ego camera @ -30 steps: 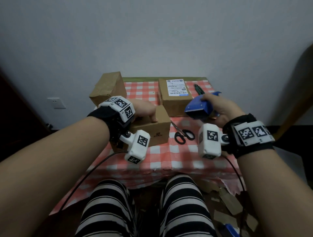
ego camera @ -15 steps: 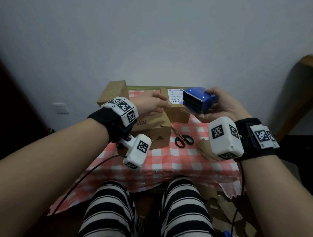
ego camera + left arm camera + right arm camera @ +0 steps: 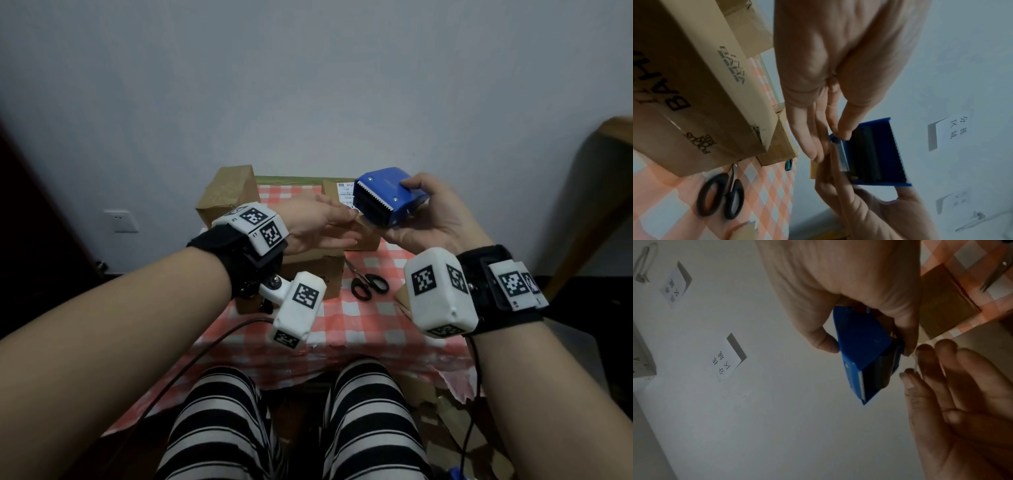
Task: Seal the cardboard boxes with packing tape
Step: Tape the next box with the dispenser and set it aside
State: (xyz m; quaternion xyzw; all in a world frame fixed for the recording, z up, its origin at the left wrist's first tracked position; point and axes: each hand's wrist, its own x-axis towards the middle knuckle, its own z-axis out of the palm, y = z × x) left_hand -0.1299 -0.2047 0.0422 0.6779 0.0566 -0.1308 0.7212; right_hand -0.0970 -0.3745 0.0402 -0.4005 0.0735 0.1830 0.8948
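Head view: right hand (image 3: 442,222) grips blue dispenser (image 3: 387,197); left hand (image 3: 318,224) pinches tape end (image 3: 840,150) at its fingertips. Step: starting tape; next pull twd nearest box (image 3: 308,270).

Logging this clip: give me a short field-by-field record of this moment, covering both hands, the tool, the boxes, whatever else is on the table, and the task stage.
right hand: grips the blue tape dispenser, raised above the table
left hand: thumb and finger pinch the tape end at the dispenser
boxes: three cardboard boxes; near box, back left box, labelled box
scissors: lying on the checked tablecloth
stage: tape not yet on any box
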